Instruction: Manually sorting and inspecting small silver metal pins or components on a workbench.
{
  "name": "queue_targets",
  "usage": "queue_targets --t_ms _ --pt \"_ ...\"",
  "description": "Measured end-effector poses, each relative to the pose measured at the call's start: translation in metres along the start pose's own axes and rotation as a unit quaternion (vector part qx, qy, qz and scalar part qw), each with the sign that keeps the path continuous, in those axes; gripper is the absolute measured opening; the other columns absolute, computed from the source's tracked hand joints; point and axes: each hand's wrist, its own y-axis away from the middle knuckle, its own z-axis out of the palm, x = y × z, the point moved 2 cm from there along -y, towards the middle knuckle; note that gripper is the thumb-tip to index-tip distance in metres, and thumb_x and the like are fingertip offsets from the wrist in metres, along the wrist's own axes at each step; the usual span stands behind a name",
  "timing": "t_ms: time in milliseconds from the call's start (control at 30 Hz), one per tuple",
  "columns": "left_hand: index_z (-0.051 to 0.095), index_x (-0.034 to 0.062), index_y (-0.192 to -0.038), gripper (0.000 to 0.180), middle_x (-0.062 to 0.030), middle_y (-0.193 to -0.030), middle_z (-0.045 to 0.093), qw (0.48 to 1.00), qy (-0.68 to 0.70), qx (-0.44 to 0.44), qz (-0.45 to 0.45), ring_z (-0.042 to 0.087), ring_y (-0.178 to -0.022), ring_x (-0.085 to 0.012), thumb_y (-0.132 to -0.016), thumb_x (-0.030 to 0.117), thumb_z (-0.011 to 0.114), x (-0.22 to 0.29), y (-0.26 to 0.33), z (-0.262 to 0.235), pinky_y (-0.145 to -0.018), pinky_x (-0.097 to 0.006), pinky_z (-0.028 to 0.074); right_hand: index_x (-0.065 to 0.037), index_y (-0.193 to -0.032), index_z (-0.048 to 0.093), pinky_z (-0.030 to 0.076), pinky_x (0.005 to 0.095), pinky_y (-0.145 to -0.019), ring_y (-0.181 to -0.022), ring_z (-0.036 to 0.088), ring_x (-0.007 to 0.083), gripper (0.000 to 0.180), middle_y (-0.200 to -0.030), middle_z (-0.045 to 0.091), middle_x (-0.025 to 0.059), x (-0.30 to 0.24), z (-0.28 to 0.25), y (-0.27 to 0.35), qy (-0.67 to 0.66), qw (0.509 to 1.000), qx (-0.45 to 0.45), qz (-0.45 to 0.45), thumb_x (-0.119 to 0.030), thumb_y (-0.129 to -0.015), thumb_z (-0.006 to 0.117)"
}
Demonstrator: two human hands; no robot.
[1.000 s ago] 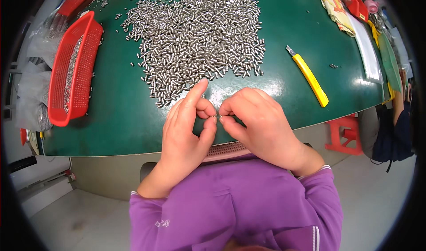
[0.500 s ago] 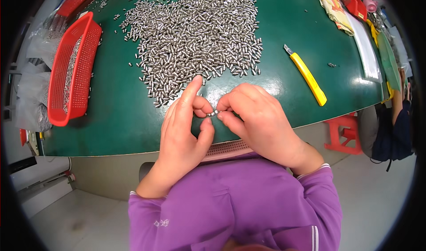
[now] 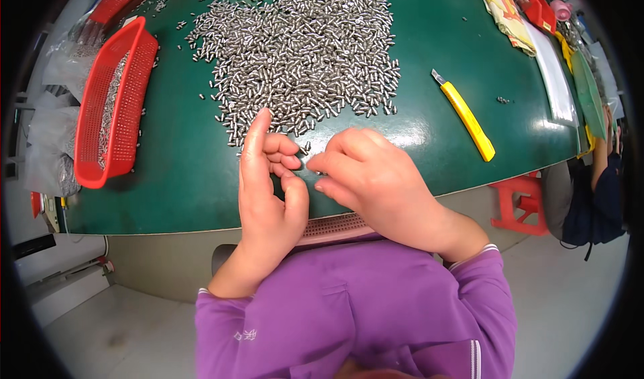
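Note:
A broad heap of small silver metal pins (image 3: 302,64) covers the table in front of me. At its near edge my left hand (image 3: 265,178) is held up with the index finger stretched out, the other fingers loosely bent and the thumb apart. One or two loose pins (image 3: 304,149) lie just beyond its fingertips. Close beside it on the right, my right hand (image 3: 376,181) has thumb and fingers drawn together in a pinch. A tiny bit of a metal pin shows between them, mostly hidden by the fingers.
A red perforated basket (image 3: 117,104) with more pins stands on the left of the green table (image 3: 194,204). A yellow utility knife (image 3: 467,119) lies to the right, blade out. A red stool (image 3: 520,204) stands beyond the table's right edge, near another person's dark clothing (image 3: 594,208).
My hands have moved apart; before, their fingertips met over small metal pieces. The left thumb and fingers have opened and shifted left. The right hand has moved slightly left.

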Motion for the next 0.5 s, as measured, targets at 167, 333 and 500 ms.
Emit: queue_targets --t_ms 167,333,500 --pt "0.032 -0.0023 -0.154 0.079 -0.0107 -0.108 0.056 0.998 -0.055 0.017 -0.012 0.055 -0.089 -0.0168 -0.078 -0.017 0.051 0.003 -0.002 0.002 -0.076 -0.028 0.049 -0.006 -0.093 0.063 0.049 0.041 -0.074 -0.084 0.056 0.0303 0.018 -0.09 0.053 0.0097 0.0 -0.005 0.014 -0.015 1.0 -0.026 0.004 -0.007 -0.079 0.073" --pt "0.036 -0.0024 -0.152 0.077 -0.0117 -0.108 0.059 0.989 -0.147 0.005 0.014 0.055 -0.089 -0.023 -0.08 -0.013 0.062 0.015 -0.004 0.002 -0.079 -0.034 0.049 -0.01 -0.105 0.071 0.053 0.0405 -0.077 -0.089 0.063 0.029 0.024 -0.095 0.063 0.007 -0.012 -0.026 0.032 -0.064 0.989 -0.129 0.022 -0.014 -0.082 0.077" --pt "0.04 -0.0018 -0.15 0.073 -0.0127 -0.105 0.062 0.983 -0.181 -0.026 0.024 0.057 -0.091 -0.0268 -0.082 -0.009 0.067 0.013 -0.012 0.007 -0.085 -0.039 0.049 -0.005 -0.105 0.069 0.053 0.0418 -0.08 -0.092 0.065 0.0319 0.025 -0.098 0.067 0.0116 0.008 -0.037 0.005 0.1 0.989 0.08 0.072 -0.006 -0.081 0.075"
